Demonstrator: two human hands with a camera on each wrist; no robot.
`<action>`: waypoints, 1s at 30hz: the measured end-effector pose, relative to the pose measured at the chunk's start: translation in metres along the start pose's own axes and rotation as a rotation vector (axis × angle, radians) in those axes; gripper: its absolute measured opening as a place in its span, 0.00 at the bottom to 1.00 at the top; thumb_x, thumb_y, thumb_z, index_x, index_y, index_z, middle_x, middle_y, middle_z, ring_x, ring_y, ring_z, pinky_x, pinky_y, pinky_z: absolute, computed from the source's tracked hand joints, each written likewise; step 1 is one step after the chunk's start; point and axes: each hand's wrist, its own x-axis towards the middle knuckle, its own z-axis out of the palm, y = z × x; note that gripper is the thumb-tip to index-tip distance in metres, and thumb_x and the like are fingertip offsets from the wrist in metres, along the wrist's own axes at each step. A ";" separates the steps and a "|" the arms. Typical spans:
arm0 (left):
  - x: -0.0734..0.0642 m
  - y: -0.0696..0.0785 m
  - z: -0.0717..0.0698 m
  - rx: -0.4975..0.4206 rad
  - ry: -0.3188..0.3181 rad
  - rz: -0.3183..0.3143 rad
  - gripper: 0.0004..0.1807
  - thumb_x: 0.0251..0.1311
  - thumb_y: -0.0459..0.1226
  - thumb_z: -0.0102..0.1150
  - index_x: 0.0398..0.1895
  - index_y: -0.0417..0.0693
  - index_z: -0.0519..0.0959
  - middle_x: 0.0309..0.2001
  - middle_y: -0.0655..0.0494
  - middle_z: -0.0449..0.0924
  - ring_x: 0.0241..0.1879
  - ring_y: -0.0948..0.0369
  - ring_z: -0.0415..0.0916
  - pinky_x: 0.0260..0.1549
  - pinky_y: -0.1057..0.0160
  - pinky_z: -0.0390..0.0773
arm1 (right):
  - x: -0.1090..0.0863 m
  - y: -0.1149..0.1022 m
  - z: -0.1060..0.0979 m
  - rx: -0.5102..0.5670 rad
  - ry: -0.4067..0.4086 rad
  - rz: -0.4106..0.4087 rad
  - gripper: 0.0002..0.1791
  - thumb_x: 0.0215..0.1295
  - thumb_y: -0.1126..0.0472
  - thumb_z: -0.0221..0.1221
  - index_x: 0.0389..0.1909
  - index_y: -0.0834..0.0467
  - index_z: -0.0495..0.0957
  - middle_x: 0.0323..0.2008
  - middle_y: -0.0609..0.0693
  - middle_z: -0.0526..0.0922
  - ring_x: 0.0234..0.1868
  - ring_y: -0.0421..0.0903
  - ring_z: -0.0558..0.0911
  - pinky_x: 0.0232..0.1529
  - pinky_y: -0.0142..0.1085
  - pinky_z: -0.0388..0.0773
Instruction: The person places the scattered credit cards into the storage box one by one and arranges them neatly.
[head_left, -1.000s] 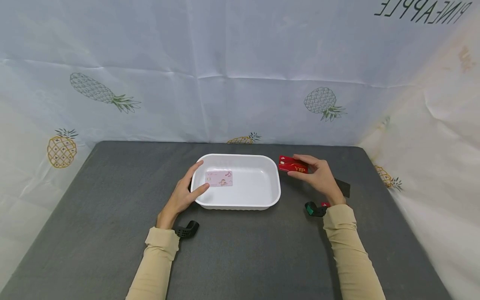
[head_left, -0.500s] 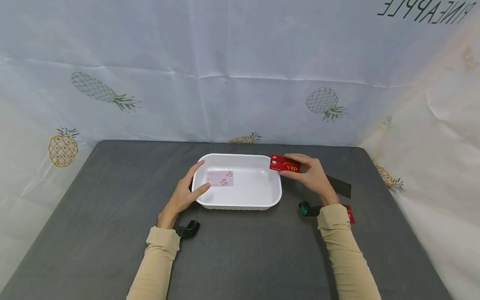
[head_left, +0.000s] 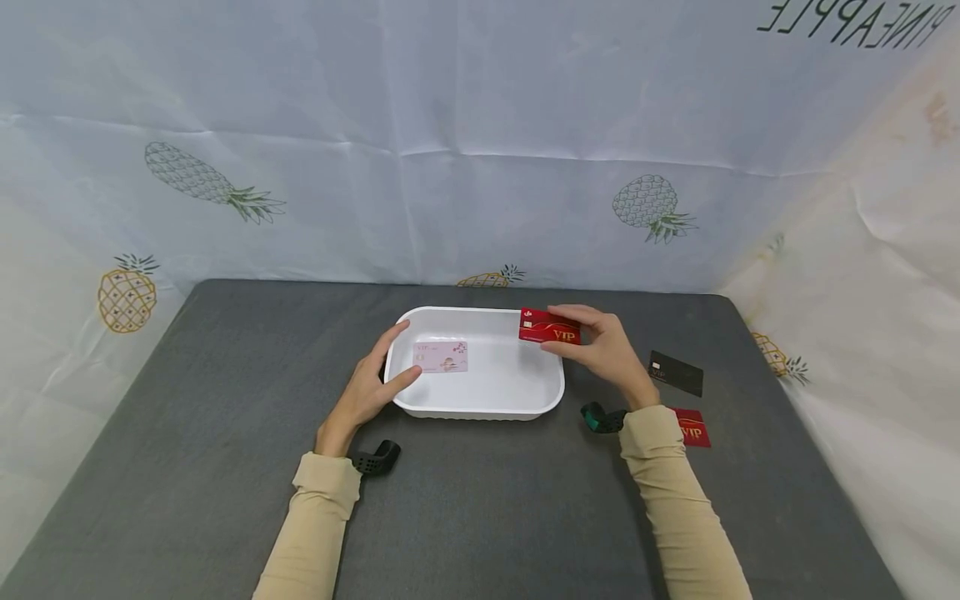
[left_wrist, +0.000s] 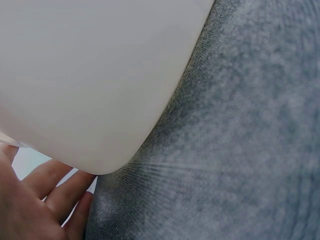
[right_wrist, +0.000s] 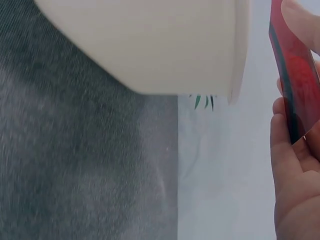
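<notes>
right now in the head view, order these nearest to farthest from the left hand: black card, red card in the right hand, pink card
1. Pink card: inside the white tray, toward its left side.
2. Red card: in the right hand, at the tray's right end.
3. Black card: on the table, right of the tray.

A grey table [head_left: 225, 400]; behind the table and along its sides, a pale, creased cloth [head_left: 435, 217] with printed pineapples [head_left: 126, 302]; high above the table's far right corner, PINEAPPLE lettering [head_left: 855, 23]; bluish light behind the table, creamier beside it.
</notes>
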 end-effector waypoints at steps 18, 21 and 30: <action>0.000 0.000 -0.001 0.002 -0.005 -0.009 0.42 0.64 0.46 0.62 0.80 0.58 0.58 0.80 0.44 0.56 0.78 0.42 0.56 0.74 0.32 0.54 | 0.020 -0.014 0.036 0.000 -0.076 0.003 0.41 0.56 0.68 0.73 0.72 0.60 0.71 0.63 0.63 0.81 0.65 0.59 0.77 0.70 0.57 0.71; 0.000 0.002 -0.001 0.006 -0.005 -0.010 0.42 0.64 0.47 0.62 0.80 0.58 0.58 0.80 0.44 0.56 0.78 0.43 0.57 0.74 0.32 0.55 | 0.023 -0.015 0.041 0.007 -0.089 0.023 0.40 0.57 0.68 0.73 0.72 0.60 0.71 0.64 0.63 0.80 0.67 0.59 0.76 0.71 0.57 0.69; 0.000 0.001 -0.001 0.006 -0.004 -0.003 0.42 0.64 0.47 0.62 0.80 0.57 0.58 0.79 0.42 0.57 0.77 0.42 0.58 0.73 0.31 0.56 | 0.026 -0.012 0.055 -0.016 -0.122 0.057 0.39 0.55 0.66 0.74 0.70 0.62 0.73 0.65 0.61 0.80 0.65 0.58 0.77 0.70 0.52 0.72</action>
